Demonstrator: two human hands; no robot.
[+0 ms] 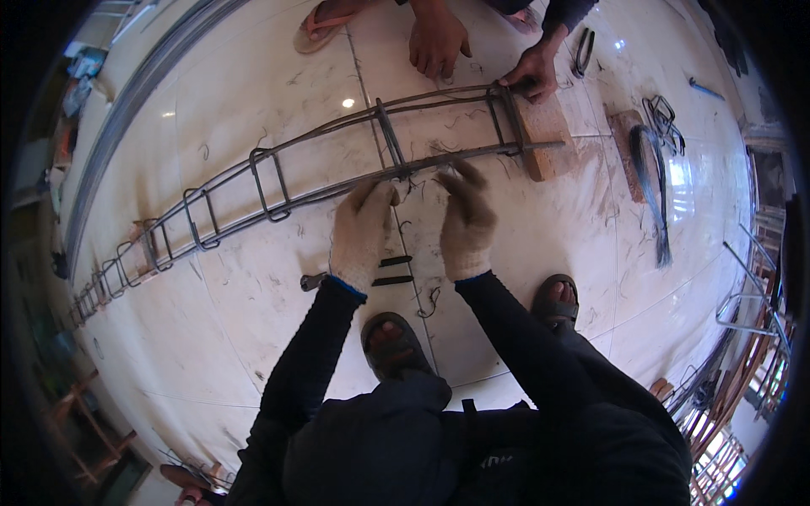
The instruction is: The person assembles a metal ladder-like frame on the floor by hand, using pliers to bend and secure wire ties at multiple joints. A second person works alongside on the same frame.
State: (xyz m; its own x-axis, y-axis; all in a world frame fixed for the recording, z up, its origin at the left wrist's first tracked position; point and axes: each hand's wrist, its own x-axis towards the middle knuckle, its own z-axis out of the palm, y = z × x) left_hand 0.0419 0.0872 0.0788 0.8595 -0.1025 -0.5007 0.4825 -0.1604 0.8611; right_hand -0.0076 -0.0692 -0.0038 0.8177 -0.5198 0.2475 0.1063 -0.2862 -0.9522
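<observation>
Down on the pale tiled floor (pixel 253 110) lies a long steel rebar cage (pixel 278 181), its right end resting on a wooden block (pixel 548 139). Both gloved hands meet at its near bar: the left hand (pixel 361 234) and right hand (pixel 464 221) pinch thin tie wire (pixel 422 173) there, fingers closed. Across the cage, another person's bare hands (pixel 439 42) steady the far bar.

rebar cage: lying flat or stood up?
Lying flat. The rebar cage runs lengthwise along the tiled floor, its right end propped on a wooden block.
</observation>
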